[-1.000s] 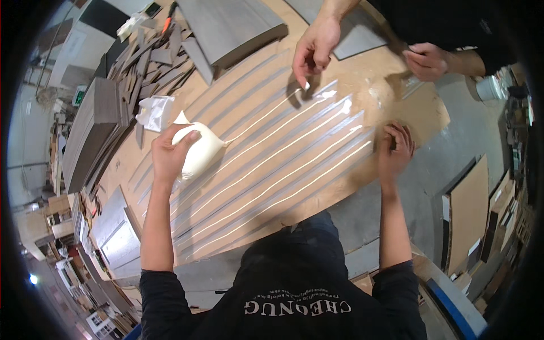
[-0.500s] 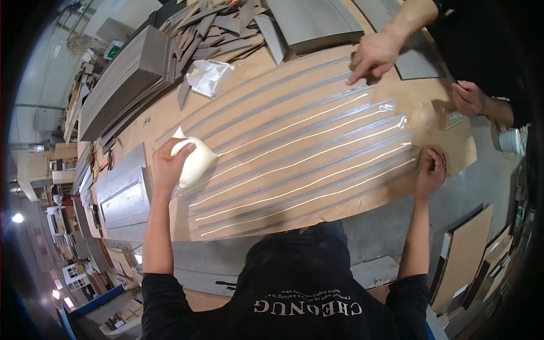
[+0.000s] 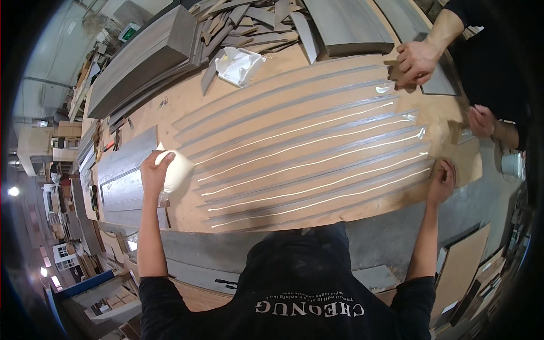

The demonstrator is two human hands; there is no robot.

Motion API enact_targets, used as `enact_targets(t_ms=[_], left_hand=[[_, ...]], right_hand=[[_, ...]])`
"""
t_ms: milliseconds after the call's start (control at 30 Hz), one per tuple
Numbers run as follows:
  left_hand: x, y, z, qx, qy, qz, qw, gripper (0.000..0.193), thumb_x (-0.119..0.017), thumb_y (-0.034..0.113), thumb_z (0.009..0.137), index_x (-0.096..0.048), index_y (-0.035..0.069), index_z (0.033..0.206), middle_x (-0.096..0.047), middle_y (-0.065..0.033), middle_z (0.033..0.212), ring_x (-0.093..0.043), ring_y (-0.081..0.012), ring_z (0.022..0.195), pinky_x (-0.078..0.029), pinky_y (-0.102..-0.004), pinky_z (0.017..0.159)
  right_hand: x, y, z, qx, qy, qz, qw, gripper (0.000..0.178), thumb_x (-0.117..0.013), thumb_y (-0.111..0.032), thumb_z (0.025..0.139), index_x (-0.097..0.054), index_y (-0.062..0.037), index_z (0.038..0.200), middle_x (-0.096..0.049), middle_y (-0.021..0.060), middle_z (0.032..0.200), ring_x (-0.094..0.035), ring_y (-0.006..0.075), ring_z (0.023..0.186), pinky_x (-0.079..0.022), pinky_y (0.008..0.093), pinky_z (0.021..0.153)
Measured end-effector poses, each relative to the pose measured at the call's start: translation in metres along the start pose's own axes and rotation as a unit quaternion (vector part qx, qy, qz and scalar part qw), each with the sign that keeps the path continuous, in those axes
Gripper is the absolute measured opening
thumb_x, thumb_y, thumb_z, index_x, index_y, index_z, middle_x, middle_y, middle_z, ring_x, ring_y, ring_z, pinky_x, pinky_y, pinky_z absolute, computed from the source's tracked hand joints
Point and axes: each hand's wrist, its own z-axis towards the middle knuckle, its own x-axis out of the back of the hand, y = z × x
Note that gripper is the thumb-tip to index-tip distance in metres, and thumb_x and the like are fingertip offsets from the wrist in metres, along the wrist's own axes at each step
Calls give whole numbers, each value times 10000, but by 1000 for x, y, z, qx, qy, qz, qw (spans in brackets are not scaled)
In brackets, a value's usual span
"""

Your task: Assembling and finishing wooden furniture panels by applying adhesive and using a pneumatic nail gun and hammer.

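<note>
My left hand (image 3: 153, 173) is closed round the gathered end of a plump, cream-white squeeze bag (image 3: 178, 170). The bag's pointed tip reaches the left end of a white bead (image 3: 294, 131) running lengthwise over the strips. Several similar beads lie nearer me. Long thin grey strips (image 3: 272, 93) lie side by side across the brown tabletop (image 3: 153, 126). At the right end of the nearest strips, my right hand (image 3: 442, 180) rests with its fingers curled in; whatever they may hold is hidden.
A co-worker's hand (image 3: 418, 62) is over the strips' far right end, their other hand (image 3: 482, 120) by the table's right edge. Stacked grey boards (image 3: 144, 65), scrap pieces (image 3: 249, 28) and a crumpled clear plastic bag (image 3: 239, 65) lie behind. A grey panel (image 3: 127, 175) is at left.
My left hand and the squeeze bag have moved left, lengthening the bead leftward. The co-worker's nearer-to-the-strips hand has lifted off its strip end, leaving a white dab there.
</note>
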Motion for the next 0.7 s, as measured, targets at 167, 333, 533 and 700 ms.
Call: enact_targets(t_ms=[167,333,533,700], left_hand=[[9,-21,-3,16,11,-2,1000,267,-692,248,804,-673,-6,884,-656,-82,719,-547,-100,642,-448,-265,621],[4,-20,-3,7,23,41,999,270,-696,238,798,-667,-3,918,-663,-95,744,-586,-124,681,-468,-281,646],[16,-3,15,-23,17,-125,992,276,-661,232,835,-631,3,986,-644,-71,841,-587,-111,746,-481,-275,674],[-65,118,42,-105,-79,-238,962,329,-609,277,874,-603,-8,1038,-623,-62,897,-567,-107,801,-458,-246,732]], right_hand=[[0,13,0,3,-21,-43,999,194,-524,-12,816,-666,-60,939,-631,89,1116,-567,257,1070,-456,348,880],[9,9,5,20,-6,-63,998,187,-531,-4,807,-665,-61,925,-637,87,1083,-580,257,1042,-456,347,887],[-2,-3,9,81,49,-38,995,174,-571,-16,737,-642,-103,870,-654,79,1000,-605,282,965,-461,397,872],[2,-7,-1,-28,44,-81,995,167,-569,-77,741,-658,-152,862,-655,25,1033,-579,269,1017,-401,401,938]])
